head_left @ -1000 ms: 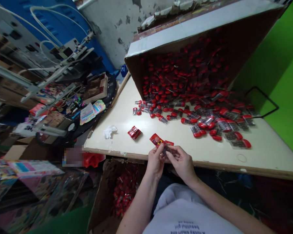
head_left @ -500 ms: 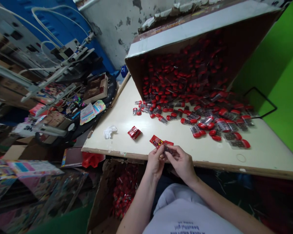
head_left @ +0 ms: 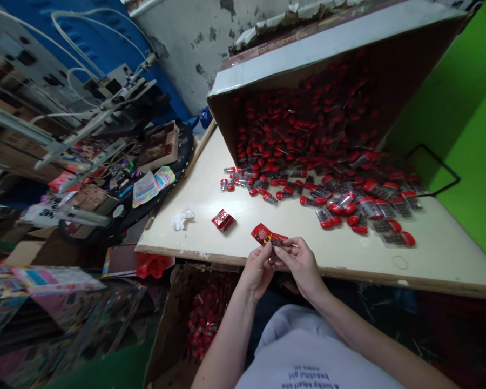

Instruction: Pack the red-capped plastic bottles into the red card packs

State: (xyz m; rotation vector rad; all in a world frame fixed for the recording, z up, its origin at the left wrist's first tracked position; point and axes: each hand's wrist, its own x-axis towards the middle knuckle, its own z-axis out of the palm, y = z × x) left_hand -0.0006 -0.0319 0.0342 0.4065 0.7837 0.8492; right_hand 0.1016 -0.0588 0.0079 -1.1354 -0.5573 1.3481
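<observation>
Both hands pinch a red foil packet (head_left: 267, 235) at the fingertips, left hand (head_left: 259, 273) and right hand (head_left: 302, 267) clamped together on its lower part, just above the table edge. Its print is unreadable (one yellow mark shows). Ahead of the grip, a second red packet (head_left: 222, 220) lies on the cream table (head_left: 441, 254); farther on, clear capsules with red caps (head_left: 340, 210) spill from a tipped carton (head_left: 332, 59). Below the grip, an open carton (head_left: 170, 324) holds red packets (head_left: 206, 319). The pale shirt (head_left: 308, 362) reads, inverted, "A lucky smart one, beautiful girl".
</observation>
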